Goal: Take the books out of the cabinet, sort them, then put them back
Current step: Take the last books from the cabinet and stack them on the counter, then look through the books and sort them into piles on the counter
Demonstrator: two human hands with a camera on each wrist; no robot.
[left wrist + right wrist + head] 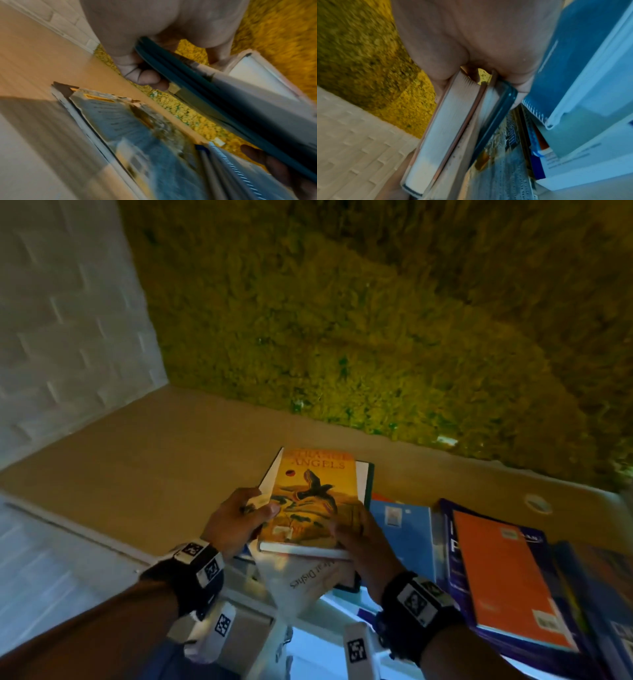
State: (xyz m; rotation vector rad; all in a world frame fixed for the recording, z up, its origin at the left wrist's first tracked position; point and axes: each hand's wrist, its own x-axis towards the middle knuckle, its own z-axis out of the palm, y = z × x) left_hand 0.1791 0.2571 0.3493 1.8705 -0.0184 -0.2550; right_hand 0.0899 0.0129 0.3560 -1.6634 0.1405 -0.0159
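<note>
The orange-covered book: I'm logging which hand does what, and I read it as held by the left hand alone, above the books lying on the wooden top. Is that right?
Not quite: both hands hold it. In the head view the left hand grips the left edge of the orange-covered book and the right hand grips its lower right corner. It is indeed above the books lying on the wooden top.

A light tan wooden tabletop (144,460) runs across the middle of the head view. Along its far edge rises a wall covered in shaggy yellow-green moss-like material (342,313), with a few small darker green specks low down near the tabletop. At the tabletop's left edge stands a white wall with a raised brick pattern (65,330), meeting the mossy wall at the far left corner. Near the far right corner a small round white disc (537,503) lies flat on the tabletop.
</note>
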